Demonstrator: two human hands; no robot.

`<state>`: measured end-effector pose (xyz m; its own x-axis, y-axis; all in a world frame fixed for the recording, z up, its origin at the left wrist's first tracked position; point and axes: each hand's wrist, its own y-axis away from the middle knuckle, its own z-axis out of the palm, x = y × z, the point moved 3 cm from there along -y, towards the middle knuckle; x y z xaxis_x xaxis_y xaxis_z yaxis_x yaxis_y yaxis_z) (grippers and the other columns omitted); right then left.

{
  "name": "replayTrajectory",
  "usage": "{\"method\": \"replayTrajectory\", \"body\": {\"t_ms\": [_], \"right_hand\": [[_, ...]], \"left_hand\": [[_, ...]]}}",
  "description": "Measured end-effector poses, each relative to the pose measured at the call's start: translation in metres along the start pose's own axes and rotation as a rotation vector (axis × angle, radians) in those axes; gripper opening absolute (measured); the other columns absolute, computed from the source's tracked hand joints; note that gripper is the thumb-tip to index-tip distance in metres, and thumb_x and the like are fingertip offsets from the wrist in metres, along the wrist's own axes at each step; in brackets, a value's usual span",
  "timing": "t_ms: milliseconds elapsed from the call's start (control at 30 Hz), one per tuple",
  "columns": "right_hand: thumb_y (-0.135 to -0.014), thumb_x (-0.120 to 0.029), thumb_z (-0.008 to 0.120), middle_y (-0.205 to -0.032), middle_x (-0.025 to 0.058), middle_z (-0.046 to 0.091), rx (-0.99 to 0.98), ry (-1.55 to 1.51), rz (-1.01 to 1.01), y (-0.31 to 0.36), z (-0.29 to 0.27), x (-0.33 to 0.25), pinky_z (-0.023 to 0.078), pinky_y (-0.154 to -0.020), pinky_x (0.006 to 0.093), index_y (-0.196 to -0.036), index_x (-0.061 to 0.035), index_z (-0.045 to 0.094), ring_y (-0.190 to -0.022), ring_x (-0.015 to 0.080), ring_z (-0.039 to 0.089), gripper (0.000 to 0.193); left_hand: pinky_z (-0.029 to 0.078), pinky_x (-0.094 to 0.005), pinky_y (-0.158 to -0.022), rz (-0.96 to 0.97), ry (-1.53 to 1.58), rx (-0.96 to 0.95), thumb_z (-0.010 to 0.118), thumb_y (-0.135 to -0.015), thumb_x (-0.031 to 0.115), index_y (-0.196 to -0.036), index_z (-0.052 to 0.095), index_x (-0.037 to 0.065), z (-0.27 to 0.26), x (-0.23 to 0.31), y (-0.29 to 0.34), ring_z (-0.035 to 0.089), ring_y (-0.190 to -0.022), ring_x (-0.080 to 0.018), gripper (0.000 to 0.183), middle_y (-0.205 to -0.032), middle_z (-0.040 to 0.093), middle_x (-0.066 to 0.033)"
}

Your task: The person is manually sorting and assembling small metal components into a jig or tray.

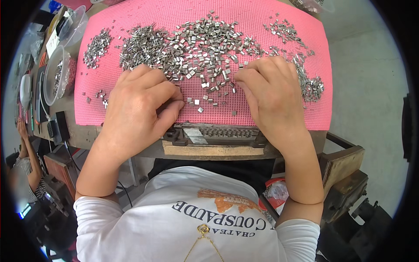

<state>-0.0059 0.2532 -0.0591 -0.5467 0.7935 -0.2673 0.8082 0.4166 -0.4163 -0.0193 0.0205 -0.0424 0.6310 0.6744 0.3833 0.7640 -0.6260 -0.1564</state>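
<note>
Many small silver metal pieces [209, 41] lie in loose heaps on a pink textured mat [144, 113]. My left hand [139, 102] rests at the near left side of the main heap, its fingers curled and the thumb close to the index fingertip. Across from it, my right hand [275, 91] bends over the heap's right side, thumb and fingers drawn together at the small pieces. Whatever either hand pinches is too small or hidden to name. Between the hands, a few square pieces [196, 102] lie scattered. A dark metal fixture [222, 133] with a row of slots sits at the mat's near edge.
Clear plastic tubs [61, 76] stand left of the mat, one holding small metal parts. Pin-like pieces [312, 89] are piled at the right. Another person's arm [31, 159] shows at far left. A red container [275, 196] is below the table.
</note>
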Motion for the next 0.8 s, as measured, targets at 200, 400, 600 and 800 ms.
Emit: {"method": "replayTrajectory", "body": {"t_ms": [200, 400, 600, 800], "right_hand": [[-0.081, -0.002, 0.077, -0.094, 0.0051, 0.063, -0.027, 0.056, 0.021, 0.003, -0.008, -0.011, 0.043, -0.080, 0.0404, -0.096, -0.0075, 0.069, -0.091, 0.0258, 0.059, 0.017], [-0.081, -0.008, 0.064, -0.093, 0.0050, 0.058, -0.068, 0.039, 0.032, 0.003, -0.008, -0.008, 0.042, -0.084, 0.0386, -0.092, -0.0074, 0.065, -0.092, 0.0230, 0.056, 0.010], [-0.083, -0.003, 0.075, -0.091, 0.0060, 0.062, -0.171, 0.048, 0.096, 0.000, -0.013, -0.011, 0.041, -0.079, 0.0402, -0.095, -0.0071, 0.067, -0.089, 0.0269, 0.058, 0.015], [-0.084, -0.004, 0.074, -0.091, 0.0073, 0.062, -0.156, -0.011, 0.149, -0.001, -0.012, -0.014, 0.041, -0.079, 0.0410, -0.094, -0.0061, 0.066, -0.089, 0.0282, 0.058, 0.013]], "left_hand": [[0.044, -0.0394, -0.076, -0.034, -0.045, 0.164, 0.082, -0.077, 0.011, -0.084, 0.074, 0.009, 0.004, 0.003, 0.004, 0.060, -0.084, -0.0248, 0.011, -0.083, 0.062, -0.0022], [0.045, -0.0380, -0.077, -0.030, -0.015, 0.152, 0.082, -0.078, 0.010, -0.086, 0.078, 0.011, 0.002, 0.000, 0.010, 0.061, -0.084, -0.0231, 0.010, -0.085, 0.066, -0.0006], [0.045, -0.0373, -0.077, -0.015, 0.018, 0.147, 0.084, -0.076, 0.012, -0.085, 0.079, 0.012, 0.004, -0.006, 0.007, 0.061, -0.085, -0.0223, 0.011, -0.084, 0.067, 0.0007], [0.045, -0.0384, -0.079, 0.000, -0.012, 0.151, 0.083, -0.071, 0.009, -0.084, 0.078, 0.012, 0.004, -0.002, 0.005, 0.061, -0.088, -0.0225, 0.014, -0.084, 0.067, 0.0014]]}}
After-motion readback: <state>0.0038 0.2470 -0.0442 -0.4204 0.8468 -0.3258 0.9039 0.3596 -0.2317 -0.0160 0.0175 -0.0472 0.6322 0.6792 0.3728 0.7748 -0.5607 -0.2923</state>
